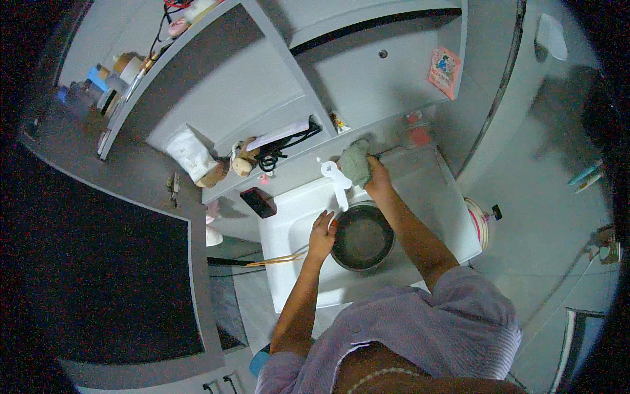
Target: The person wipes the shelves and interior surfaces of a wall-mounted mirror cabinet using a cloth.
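A dark round pan (364, 237) sits in a white sink (290, 216) in front of me. My left hand (322, 236) is at the pan's left rim, fingers pointing up towards the faucet; a small orange-red spot shows beside the fingers, and whether they grip the rim is hard to tell. The white faucet (339, 184) reaches over the pan's far edge. Right of it, my right hand (378, 180) holds a grey-green cloth (356, 160) above the back edge of the sink. A pair of wooden chopsticks (278, 259) lies across the sink's left rim.
A phone (258, 202) lies at the sink's back left corner. Behind stands a grey shelf unit (295, 64) holding a white packet (191, 153), a plush toy (242, 166), black cords (275, 152) and a pink packet (444, 72). A round white container (476, 221) stands right of the counter.
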Tool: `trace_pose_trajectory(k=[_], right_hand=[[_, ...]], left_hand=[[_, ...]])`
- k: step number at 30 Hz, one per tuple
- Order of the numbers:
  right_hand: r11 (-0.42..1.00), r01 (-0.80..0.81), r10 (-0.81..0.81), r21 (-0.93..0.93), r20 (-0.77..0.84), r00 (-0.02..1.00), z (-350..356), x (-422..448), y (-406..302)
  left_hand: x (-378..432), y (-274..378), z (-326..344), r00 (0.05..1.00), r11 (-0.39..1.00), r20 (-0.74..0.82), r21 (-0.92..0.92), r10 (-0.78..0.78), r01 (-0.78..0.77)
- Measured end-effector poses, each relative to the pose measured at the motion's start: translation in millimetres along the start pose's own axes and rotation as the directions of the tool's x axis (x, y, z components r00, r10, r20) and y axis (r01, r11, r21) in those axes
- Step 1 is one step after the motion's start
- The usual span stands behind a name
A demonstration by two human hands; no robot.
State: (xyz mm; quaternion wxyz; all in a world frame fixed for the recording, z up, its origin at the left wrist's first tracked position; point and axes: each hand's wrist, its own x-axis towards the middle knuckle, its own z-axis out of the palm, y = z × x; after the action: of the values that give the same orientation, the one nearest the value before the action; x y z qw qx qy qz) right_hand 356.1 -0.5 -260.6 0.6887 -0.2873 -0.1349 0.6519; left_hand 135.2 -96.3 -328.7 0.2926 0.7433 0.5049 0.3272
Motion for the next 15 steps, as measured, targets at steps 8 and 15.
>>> trace_pose_trajectory(k=[8,15], right_hand=[[-0.660,0.483,-0.037,-0.575,0.667,0.744,30.9,0.3,73.8],[-0.703,0.576,-0.073,-0.417,0.848,0.525,-4.4,-8.0,91.0]], left_hand=[[-18.7,-29.4,-32.6,0.993,0.996,0.074,-0.004,0.086,-0.086],[-41.0,-50.5,-59.3,0.995,1.000,0.095,0.010,0.019,-0.020]])
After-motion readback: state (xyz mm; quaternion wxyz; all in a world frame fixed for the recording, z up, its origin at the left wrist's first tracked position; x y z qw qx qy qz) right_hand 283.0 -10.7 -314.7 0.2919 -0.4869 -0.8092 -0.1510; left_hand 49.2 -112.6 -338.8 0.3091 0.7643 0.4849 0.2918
